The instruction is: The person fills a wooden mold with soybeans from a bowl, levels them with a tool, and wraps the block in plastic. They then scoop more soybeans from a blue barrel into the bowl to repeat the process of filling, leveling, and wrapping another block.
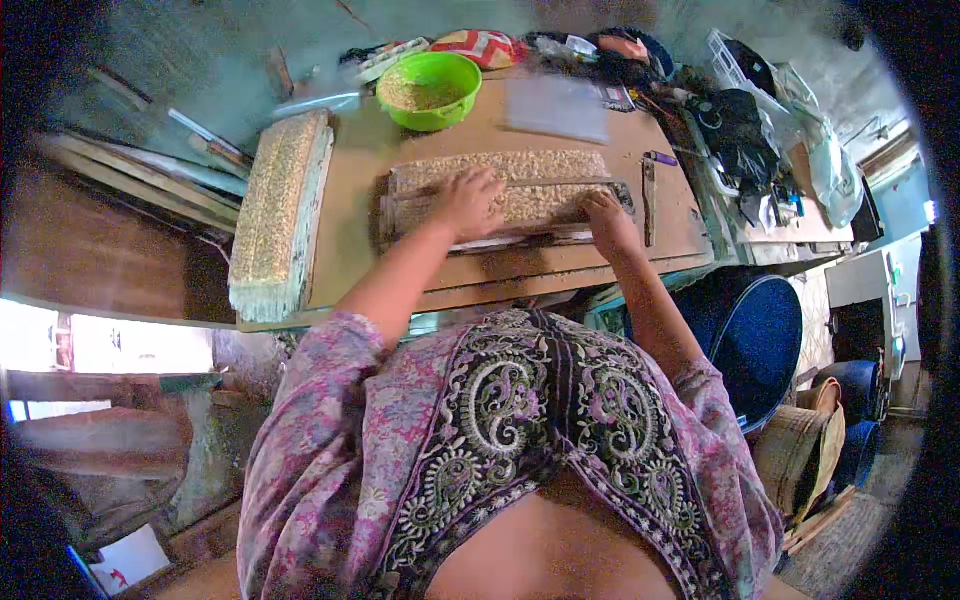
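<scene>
Across the brown tabletop (355, 140), a rectangular slab of pale beige flakes (550, 165) is lying lengthwise; the left hand (470, 205) is resting spread on it, the right hand (610, 222) is curling near its right end, grip unclear.

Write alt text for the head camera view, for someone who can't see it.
A person's left hand and right hand are on a long slab of pale, grain-like bits on a brown table, the right hand near the slab's right end. Another long slab lies to the left; beyond, a green bowl holds similar bits.
</scene>
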Available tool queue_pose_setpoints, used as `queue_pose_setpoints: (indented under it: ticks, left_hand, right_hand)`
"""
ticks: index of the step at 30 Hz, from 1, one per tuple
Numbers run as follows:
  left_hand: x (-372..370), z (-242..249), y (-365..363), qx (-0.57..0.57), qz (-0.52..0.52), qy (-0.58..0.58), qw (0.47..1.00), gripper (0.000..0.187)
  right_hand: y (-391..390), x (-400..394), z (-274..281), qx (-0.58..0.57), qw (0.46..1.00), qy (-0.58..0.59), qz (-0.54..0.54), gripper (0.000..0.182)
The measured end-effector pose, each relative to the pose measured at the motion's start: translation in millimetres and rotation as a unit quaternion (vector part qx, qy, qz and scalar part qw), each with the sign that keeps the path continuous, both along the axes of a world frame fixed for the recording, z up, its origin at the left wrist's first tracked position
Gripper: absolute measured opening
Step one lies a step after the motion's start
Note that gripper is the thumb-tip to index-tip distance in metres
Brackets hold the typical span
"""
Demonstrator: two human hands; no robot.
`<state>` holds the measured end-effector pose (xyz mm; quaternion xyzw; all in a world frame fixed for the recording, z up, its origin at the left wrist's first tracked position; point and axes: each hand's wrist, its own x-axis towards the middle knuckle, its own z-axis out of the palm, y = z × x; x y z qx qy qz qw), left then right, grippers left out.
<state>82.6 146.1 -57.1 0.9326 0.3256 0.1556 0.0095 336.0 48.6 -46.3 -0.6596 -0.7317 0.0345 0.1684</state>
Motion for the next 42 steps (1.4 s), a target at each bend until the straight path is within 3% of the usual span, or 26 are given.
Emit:
queue_pose_setpoints:
  ticks: [2,5,6,9,10,11,14,16,17,21,26,33,35,39,40,42]
  left_hand:
    - [9.1,-7.0,-9.4,-0.016,0.034,0.032,0.999,0.053]
    - [9.6,-1.0,-17.8,-0.015,0.045,0.037,0.998,0.052]
    - [10.0,-8.9,-16.4,0.034,0.049,0.044,0.997,0.049]
    - [10.8,0.1,-19.1,0.019,0.030,0.062,0.997,0.046]
    - [11.4,1.2,-18.3,0.026,0.027,0.061,0.997,0.045]
    - [14.1,5.4,-20.6,0.020,0.029,0.060,0.998,0.046]
    - [12.8,2.7,-21.0,0.045,0.034,0.076,0.995,0.048]
    - [12.9,2.1,-20.0,0.043,0.022,0.070,0.996,0.048]
    - [13.3,1.9,-19.6,0.040,0.024,0.072,0.996,0.049]
    - [12.9,3.8,-22.7,0.022,0.045,0.092,0.995,0.048]
    - [14.3,4.7,-23.0,0.013,0.041,0.087,0.995,0.048]
    - [17.7,14.1,-28.2,-0.009,0.047,0.075,0.996,0.048]
    - [17.5,14.9,-28.0,-0.008,0.047,0.074,0.996,0.048]
    - [14.6,9.4,-25.5,-0.005,0.067,0.092,0.993,0.047]
    - [14.0,9.9,-25.6,-0.009,0.084,0.092,0.992,0.047]
    - [12.2,11.1,-25.8,0.008,0.058,0.085,0.995,0.047]
  right_hand:
    - [2.1,14.1,-23.6,0.072,0.996,0.028,0.033,0.028]
    - [-7.4,16.4,-24.8,0.087,0.996,0.004,0.019,0.026]
    - [-11.1,17.2,-22.5,0.065,0.997,0.029,0.020,0.028]
    - [-25.4,29.2,-25.4,0.087,0.992,0.058,0.065,0.028]
    - [-19.7,40.6,-47.4,0.040,0.994,0.095,0.031,0.025]
    - [-31.3,45.1,-43.4,0.163,0.979,0.107,0.056,0.025]
    - [-57.9,78.2,-36.9,0.215,0.967,0.119,-0.070,0.023]
    - [-55.6,121.8,-58.8,0.267,0.898,0.244,-0.251,0.018]
    - [-57.1,143.0,-60.7,0.273,0.876,0.174,-0.358,0.011]
    - [-66.2,205.8,-80.4,0.180,0.803,0.187,-0.537,0.017]
    - [-59.6,222.0,-89.2,0.143,0.825,0.150,-0.525,0.027]
    - [-51.0,218.5,-74.1,0.063,0.819,0.130,-0.555,0.025]
    - [-50.9,218.3,-78.8,0.098,0.813,0.150,-0.554,0.017]
    - [-47.1,240.8,-106.8,0.111,0.832,0.085,-0.538,0.017]
    - [-47.1,234.9,-94.0,0.103,0.806,0.150,-0.564,0.021]
    - [-49.0,231.0,-82.2,0.087,0.840,0.068,-0.532,0.021]
